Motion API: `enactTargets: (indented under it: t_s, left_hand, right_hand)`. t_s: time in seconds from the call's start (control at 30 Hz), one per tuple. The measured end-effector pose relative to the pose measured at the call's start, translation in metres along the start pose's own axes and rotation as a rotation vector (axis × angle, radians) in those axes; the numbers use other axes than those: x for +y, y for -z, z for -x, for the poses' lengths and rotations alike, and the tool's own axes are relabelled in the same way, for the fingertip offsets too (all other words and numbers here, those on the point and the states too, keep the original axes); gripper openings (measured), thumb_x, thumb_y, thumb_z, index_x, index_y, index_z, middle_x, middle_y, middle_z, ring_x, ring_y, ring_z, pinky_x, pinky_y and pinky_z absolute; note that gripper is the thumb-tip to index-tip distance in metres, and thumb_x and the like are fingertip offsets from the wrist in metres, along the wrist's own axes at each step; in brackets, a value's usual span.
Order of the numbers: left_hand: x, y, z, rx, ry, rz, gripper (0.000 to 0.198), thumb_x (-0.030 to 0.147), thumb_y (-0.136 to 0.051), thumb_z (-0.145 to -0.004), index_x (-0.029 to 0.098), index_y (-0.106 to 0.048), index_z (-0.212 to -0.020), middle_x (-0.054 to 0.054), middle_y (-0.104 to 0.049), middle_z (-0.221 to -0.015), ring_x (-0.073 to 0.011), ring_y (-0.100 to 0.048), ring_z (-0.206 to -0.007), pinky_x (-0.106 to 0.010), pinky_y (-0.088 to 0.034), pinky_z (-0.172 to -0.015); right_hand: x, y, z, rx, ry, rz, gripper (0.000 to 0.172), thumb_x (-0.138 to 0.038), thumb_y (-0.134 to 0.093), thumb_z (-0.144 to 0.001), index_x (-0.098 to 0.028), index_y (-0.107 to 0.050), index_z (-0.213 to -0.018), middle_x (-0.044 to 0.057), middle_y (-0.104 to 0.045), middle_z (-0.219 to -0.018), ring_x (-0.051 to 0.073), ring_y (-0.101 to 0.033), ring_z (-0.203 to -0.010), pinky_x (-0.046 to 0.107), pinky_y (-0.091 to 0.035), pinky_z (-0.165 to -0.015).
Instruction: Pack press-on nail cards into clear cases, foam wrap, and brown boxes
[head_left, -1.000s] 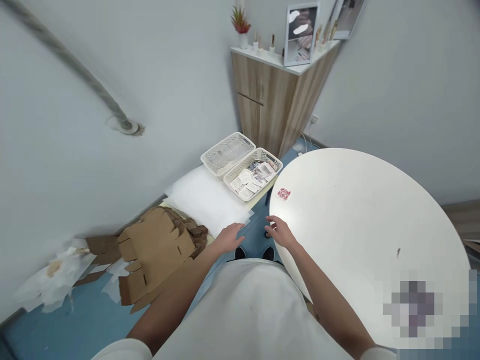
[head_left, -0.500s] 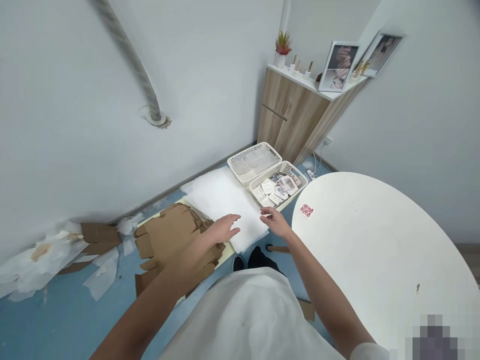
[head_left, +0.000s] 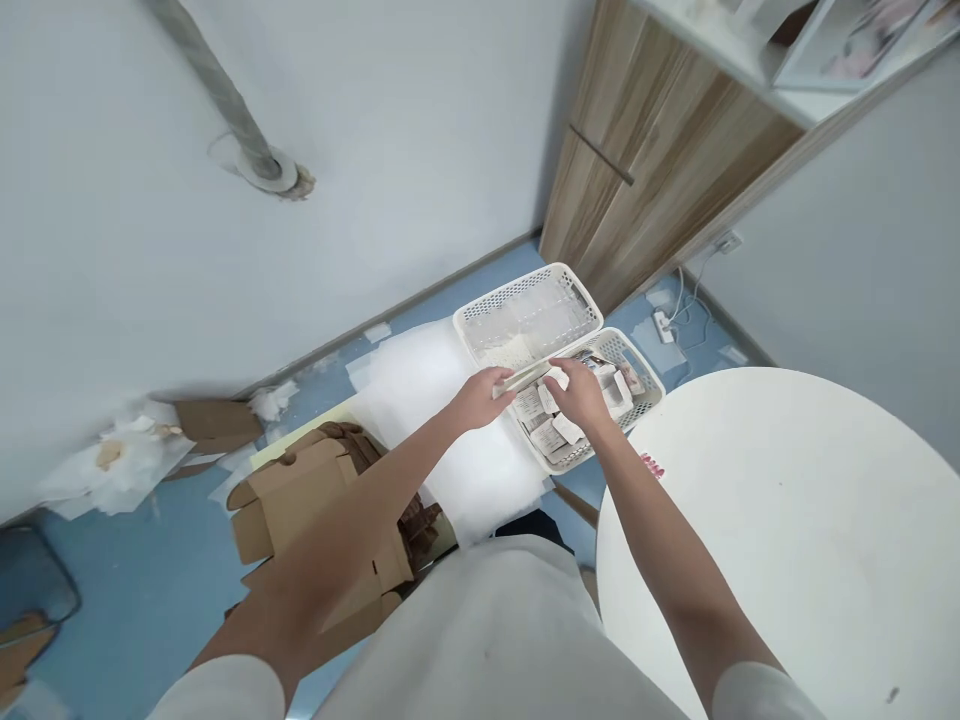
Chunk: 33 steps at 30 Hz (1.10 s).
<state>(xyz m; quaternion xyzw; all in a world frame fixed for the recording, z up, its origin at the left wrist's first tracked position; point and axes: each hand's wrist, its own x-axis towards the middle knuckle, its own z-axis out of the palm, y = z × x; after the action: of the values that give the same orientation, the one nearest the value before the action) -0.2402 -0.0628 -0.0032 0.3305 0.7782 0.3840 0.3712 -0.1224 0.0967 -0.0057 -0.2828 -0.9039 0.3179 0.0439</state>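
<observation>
My left hand (head_left: 481, 398) is at the left corner of the nearer white plastic basket (head_left: 646, 402), its thumb and fingers closed about the rim. Farther along that same rim is my right hand (head_left: 579, 396), fingers curled over the edge and thumb on the inner side. Inside the basket lie several white printed cards or small packets (head_left: 546, 438), partly covered by my right hand. Right behind stands a second white basket (head_left: 466, 318) holding clear flat plastic pieces (head_left: 534, 318). White sheets (head_left: 465, 470) lie under and in front of my left hand.
Flattened brown cardboard boxes (head_left: 300, 490) are stacked at the left, below my left forearm. A round white table (head_left: 780, 540) fills the right side. A wooden cabinet (head_left: 660, 150), a power strip with cables (head_left: 663, 326) and crumpled white wrapping (head_left: 124, 460) are around.
Both hands have moved forward from above the white sheets to the nearer basket's rim and closed on it. The view has tilted down, so the cabinet top is mostly out of frame.
</observation>
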Motion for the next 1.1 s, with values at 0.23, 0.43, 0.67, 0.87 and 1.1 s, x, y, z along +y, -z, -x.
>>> enactTargets:
  t_s: [0.23,0.43,0.67,0.87,1.1]
  left_hand:
    - [-0.019,-0.02,-0.096,0.013,0.042,-0.028,0.057,0.007,-0.047,-0.068,0.018,-0.04,-0.123,-0.011,-0.043,-0.128,-0.0209,-0.048,-0.11,-0.037,-0.043,-0.09]
    - [-0.027,-0.03,-0.121,0.015,-0.041,-0.104,0.067,0.001,-0.041,-0.066,0.016,-0.03,-0.131,-0.013,-0.037,-0.133,-0.0225,-0.041,-0.118,-0.04,-0.035,-0.097]
    - [-0.03,-0.035,-0.123,0.0,0.087,-0.022,0.061,0.004,-0.04,-0.071,0.014,-0.031,-0.131,-0.014,-0.036,-0.133,-0.0221,-0.049,-0.11,-0.039,-0.038,-0.095]
    - [-0.036,-0.031,-0.12,0.044,0.194,0.076,0.062,0.006,-0.045,-0.069,0.014,-0.033,-0.13,-0.013,-0.041,-0.131,-0.0225,-0.051,-0.107,-0.04,-0.038,-0.094]
    - [-0.012,-0.021,-0.084,0.185,0.008,0.127,0.062,0.004,-0.045,-0.067,0.015,-0.035,-0.127,-0.014,-0.041,-0.128,-0.0179,-0.055,-0.097,-0.037,-0.042,-0.089]
  right_hand:
    - [0.002,-0.042,-0.054,-0.066,-0.07,0.287,0.033,-0.04,-0.048,-0.079,-0.018,-0.061,-0.1,0.013,-0.051,-0.118,0.03,-0.04,-0.105,0.045,-0.023,-0.088]
    - [-0.006,-0.051,-0.052,-0.086,-0.115,0.327,0.03,-0.035,-0.043,-0.082,-0.018,-0.063,-0.096,0.013,-0.048,-0.118,0.029,-0.036,-0.105,0.048,-0.016,-0.088]
    - [-0.015,-0.055,-0.055,-0.188,-0.232,0.282,0.025,-0.023,-0.046,-0.078,-0.021,-0.063,-0.095,0.013,-0.047,-0.118,0.03,-0.033,-0.107,0.052,-0.011,-0.089]
    - [-0.015,-0.072,-0.059,-0.134,-0.226,0.134,0.027,-0.019,-0.043,-0.079,-0.024,-0.063,-0.096,0.009,-0.046,-0.109,0.024,-0.04,-0.102,0.054,-0.011,-0.094]
    - [-0.021,-0.052,-0.04,0.112,-0.023,-0.163,0.034,-0.011,-0.039,-0.077,-0.023,-0.067,-0.093,0.006,-0.046,-0.099,0.016,-0.048,-0.094,0.032,-0.04,-0.083]
